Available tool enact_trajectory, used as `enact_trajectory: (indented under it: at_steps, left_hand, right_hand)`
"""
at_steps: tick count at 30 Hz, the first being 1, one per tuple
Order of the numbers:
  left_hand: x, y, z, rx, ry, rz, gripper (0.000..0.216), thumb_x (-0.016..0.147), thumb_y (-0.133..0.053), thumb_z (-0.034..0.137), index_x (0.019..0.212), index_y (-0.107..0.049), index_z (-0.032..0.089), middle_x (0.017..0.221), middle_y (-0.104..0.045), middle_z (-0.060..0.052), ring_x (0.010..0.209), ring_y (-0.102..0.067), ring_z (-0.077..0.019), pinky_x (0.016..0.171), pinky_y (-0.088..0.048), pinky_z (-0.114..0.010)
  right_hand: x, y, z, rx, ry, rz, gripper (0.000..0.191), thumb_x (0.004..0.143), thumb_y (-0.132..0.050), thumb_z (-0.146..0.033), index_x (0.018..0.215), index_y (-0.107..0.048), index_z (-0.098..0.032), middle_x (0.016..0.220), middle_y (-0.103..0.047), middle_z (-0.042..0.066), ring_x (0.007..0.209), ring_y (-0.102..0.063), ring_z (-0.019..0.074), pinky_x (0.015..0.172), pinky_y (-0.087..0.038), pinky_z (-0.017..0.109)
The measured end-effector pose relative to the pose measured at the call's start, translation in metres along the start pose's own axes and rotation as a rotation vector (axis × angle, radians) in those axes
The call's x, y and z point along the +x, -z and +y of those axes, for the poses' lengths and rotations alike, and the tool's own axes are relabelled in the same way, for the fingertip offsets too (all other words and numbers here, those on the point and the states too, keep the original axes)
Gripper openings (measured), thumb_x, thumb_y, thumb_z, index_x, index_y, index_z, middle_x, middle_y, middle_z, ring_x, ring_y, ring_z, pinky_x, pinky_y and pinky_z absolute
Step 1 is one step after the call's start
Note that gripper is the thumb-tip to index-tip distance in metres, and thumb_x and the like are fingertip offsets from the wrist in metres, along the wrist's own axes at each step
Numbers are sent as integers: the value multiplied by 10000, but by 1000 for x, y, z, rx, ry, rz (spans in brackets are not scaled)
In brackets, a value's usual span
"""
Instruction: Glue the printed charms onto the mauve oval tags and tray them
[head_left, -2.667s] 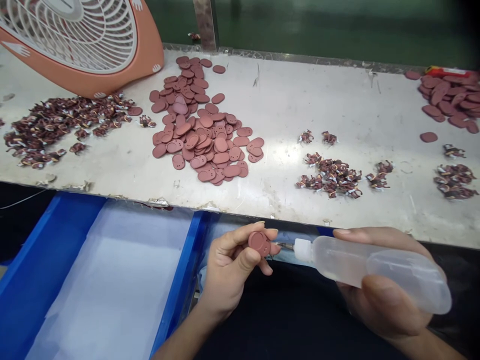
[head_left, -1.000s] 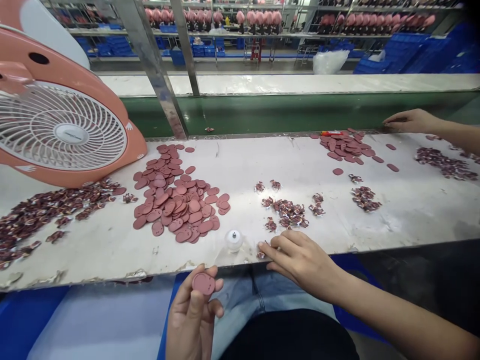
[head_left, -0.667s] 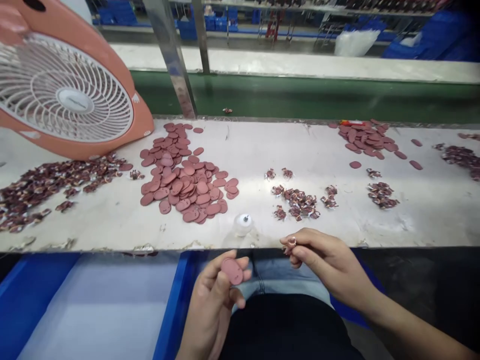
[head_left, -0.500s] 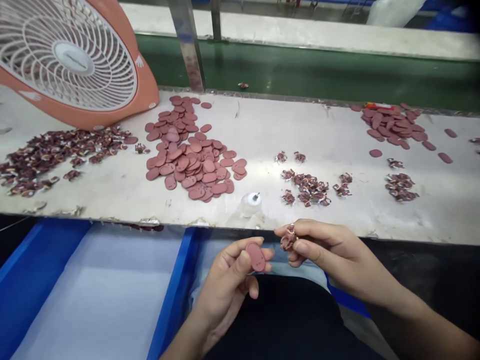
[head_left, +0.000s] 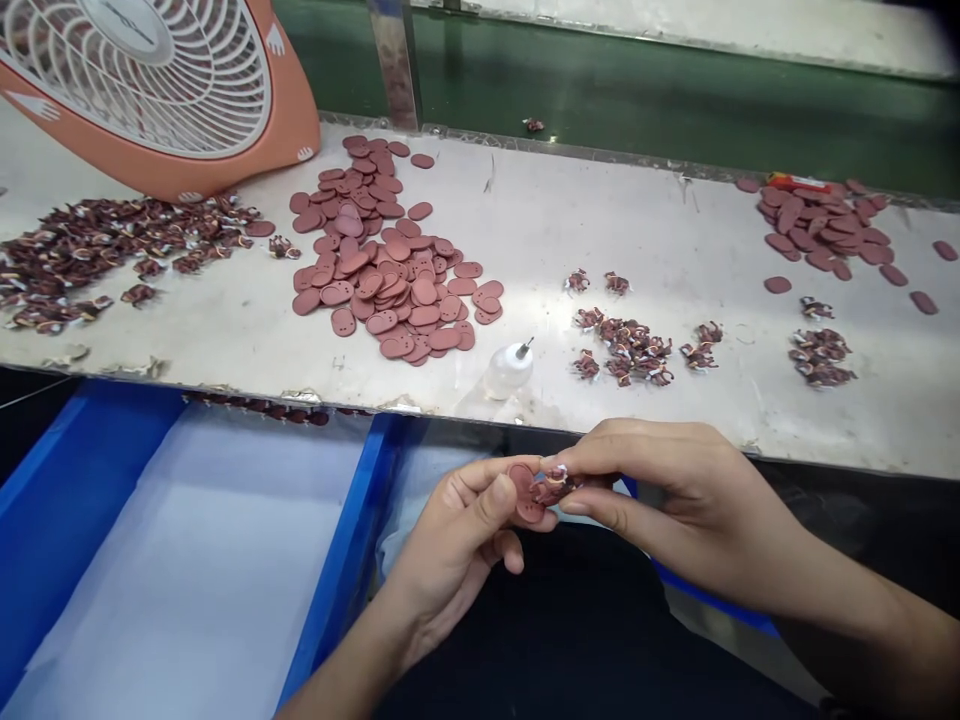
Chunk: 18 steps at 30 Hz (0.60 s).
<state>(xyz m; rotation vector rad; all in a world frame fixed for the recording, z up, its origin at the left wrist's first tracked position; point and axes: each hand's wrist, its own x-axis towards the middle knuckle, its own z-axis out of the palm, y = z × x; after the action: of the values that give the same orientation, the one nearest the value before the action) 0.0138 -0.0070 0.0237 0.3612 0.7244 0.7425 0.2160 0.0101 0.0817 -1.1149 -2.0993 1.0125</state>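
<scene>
Between thumb and fingers, my left hand (head_left: 469,535) holds a reddish-brown oval base (head_left: 524,490) with small holes in it. My right hand (head_left: 675,495) pinches a small brown figurine (head_left: 553,484) with white and orange bits. The figurine is against the face of the oval base, or just over it; exact contact is hard to see. Both hands are in front of the table edge, above the lap. On the table beyond them stands a small clear bottle (head_left: 510,368) with a white cap and a thin metal tip. A cluster of similar figurines (head_left: 630,350) lies to its right.
Oval bases (head_left: 397,290) lie heaped at mid-left, with another heap (head_left: 825,230) at the back right. More figurines (head_left: 112,250) are piled below an orange fan (head_left: 292,110). A blue-sided drawer (head_left: 345,540) with white lining juts out below the table. Behind is a green belt (head_left: 637,90).
My right hand has brought the figurine left, onto or close against the oval base in my left hand. The base has turned slightly. The camera view has tilted downward.
</scene>
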Motion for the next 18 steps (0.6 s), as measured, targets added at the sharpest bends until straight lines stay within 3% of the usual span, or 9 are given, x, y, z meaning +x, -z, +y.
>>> enact_trajectory:
  at_steps: [9,18]
  left_hand:
    - [-2,-1,-3,-29,23,8,346,789,-803,458,986,-812,174,762,-715,-41,675,-649,-88,466,-428,-100]
    - [-2,-2,-2,-66,42,45,260,779,-823,410,867,-815,166,723,-706,-32,649,-648,-87,459,-426,-104]
  right_hand:
    - [5,5,-5,-108,87,-92,168,968,-614,-144,1111,-662,-217,893,-740,-6,827,-692,96,744,-516,186]
    - [10,9,-6,-113,94,-156,189,988,-588,-178,1141,-675,-246,878,-720,5,789,-683,123,696,-524,228]
